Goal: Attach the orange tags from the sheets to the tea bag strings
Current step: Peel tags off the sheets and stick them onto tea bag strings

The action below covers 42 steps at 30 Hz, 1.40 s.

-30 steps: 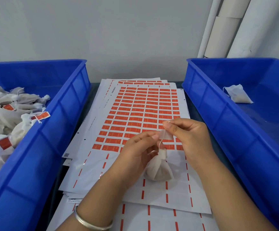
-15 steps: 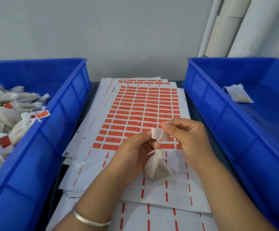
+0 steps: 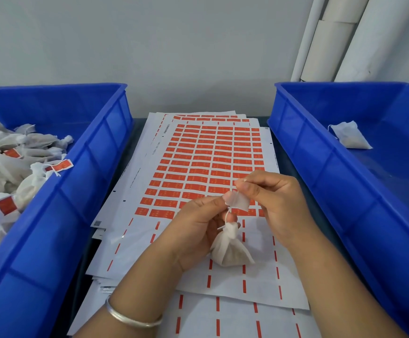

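Both hands meet over the tag sheets (image 3: 206, 154) in the middle of the table. My left hand (image 3: 198, 228) and my right hand (image 3: 274, 201) pinch one tag (image 3: 239, 203) between their fingertips, its pale back side towards me. A short white string (image 3: 227, 217) runs down from the tag to a white tea bag (image 3: 230, 250), which hangs just above the sheet below my fingers. The top sheet holds rows of orange tags, and its near part is stripped.
A blue bin (image 3: 59, 191) on the left holds several tea bags, some with orange tags. A blue bin (image 3: 325, 181) on the right holds one untagged tea bag (image 3: 351, 137). More sheets lie stacked under the top one. White pipes (image 3: 340, 37) stand at the back right.
The tag has turned between my fingertips and now shows more of its pale face. The tea bag has shifted slightly lower and to the right.
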Motion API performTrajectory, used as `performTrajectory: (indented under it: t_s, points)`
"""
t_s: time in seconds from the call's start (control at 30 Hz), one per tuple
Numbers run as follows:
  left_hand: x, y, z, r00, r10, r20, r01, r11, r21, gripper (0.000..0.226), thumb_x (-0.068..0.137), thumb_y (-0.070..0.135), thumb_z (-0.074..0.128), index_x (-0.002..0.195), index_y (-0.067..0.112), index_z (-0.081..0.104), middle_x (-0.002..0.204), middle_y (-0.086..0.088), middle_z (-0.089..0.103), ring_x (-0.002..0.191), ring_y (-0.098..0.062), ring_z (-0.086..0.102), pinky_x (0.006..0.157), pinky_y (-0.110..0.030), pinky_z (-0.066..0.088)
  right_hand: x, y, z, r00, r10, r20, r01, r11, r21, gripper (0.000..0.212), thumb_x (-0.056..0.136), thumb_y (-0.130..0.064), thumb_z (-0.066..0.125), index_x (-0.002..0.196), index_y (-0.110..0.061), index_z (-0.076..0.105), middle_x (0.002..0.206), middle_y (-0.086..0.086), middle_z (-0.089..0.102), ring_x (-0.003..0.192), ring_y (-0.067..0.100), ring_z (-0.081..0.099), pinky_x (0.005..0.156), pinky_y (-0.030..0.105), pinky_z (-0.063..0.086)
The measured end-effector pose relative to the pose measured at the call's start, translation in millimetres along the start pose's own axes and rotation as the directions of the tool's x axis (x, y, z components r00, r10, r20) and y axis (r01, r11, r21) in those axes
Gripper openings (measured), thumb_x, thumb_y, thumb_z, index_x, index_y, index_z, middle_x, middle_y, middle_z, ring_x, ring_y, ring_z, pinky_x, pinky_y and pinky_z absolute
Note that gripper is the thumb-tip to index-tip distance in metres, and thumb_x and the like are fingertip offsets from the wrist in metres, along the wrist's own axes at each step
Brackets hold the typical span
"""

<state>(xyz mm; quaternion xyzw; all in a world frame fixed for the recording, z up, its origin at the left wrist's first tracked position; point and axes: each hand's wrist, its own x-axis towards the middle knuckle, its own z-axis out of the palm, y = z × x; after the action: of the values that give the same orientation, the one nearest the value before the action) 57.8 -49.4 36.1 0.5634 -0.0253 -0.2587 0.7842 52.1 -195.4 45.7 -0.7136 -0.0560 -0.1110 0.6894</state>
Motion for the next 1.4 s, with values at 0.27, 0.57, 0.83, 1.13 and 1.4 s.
performTrajectory:
  t_s: [0.27, 0.57, 0.83, 1.13, 1.4]
  points:
    - [-2, -1, 3, 0.981, 0.178, -0.070, -0.154, 0.952, 0.266, 0.035, 0.061, 0.055, 0.062, 0.057, 0.021, 0.071, 0.070, 0.003, 0.067, 0.072, -0.007, 0.064, 0.083, -0.030, 0.048, -1, -3, 0, 0.999, -0.003, 0.032, 0.004, 0.999, -0.032, 0.013, 0.065, -0.047, 0.062, 0.073, -0.049, 0.071, 0.086, -0.022, 0.071, 0.093, -0.001, 0.065, 0.072, 0.016, 0.054]
    - [-5, -2, 6, 0.891, 0.451, -0.061, -0.385, 0.819, 0.425, 0.028, 0.073, 0.043, 0.053, 0.067, 0.020, 0.068, 0.056, 0.011, 0.062, 0.058, 0.000, 0.058, 0.058, -0.006, 0.045, 0, 0, 0, 0.999, 0.017, 0.036, -0.016, 1.000, -0.019, 0.019, 0.061, -0.053, 0.063, 0.075, -0.045, 0.072, 0.088, -0.023, 0.071, 0.094, 0.001, 0.066, 0.081, 0.026, 0.053]
    - [1, -3, 6, 0.808, 0.560, -0.181, -0.388, 0.738, 0.552, 0.023, 0.074, 0.048, 0.045, 0.071, 0.030, 0.060, 0.061, 0.023, 0.062, 0.064, 0.008, 0.058, 0.050, -0.003, 0.040, 3, 4, 0, 0.981, 0.054, 0.186, -0.049, 0.998, -0.031, 0.033, 0.081, -0.016, 0.071, 0.107, -0.033, 0.059, 0.096, -0.013, 0.072, 0.096, 0.006, 0.068, 0.073, 0.020, 0.056]
    - [0, 2, -1, 0.835, 0.531, -0.142, -0.380, 0.744, 0.550, 0.018, 0.072, 0.043, 0.055, 0.080, 0.028, 0.062, 0.067, 0.020, 0.065, 0.065, 0.002, 0.061, 0.054, -0.005, 0.044, 8, 13, 1, 0.996, 0.048, 0.078, -0.048, 0.999, -0.009, 0.047, 0.067, -0.037, 0.069, 0.111, -0.034, 0.054, 0.092, -0.011, 0.073, 0.090, 0.008, 0.070, 0.076, 0.019, 0.056]
    - [-7, 27, 0, 0.825, 0.493, -0.276, -0.240, 0.748, 0.619, 0.013, 0.092, 0.028, 0.052, 0.080, 0.031, 0.057, 0.072, 0.025, 0.063, 0.071, 0.003, 0.061, 0.052, -0.005, 0.044, 8, 22, 5, 0.991, 0.089, 0.096, -0.095, 0.994, 0.056, 0.039, 0.072, -0.048, 0.057, 0.110, -0.036, 0.058, 0.085, -0.004, 0.074, 0.081, 0.015, 0.072, 0.071, 0.019, 0.056]
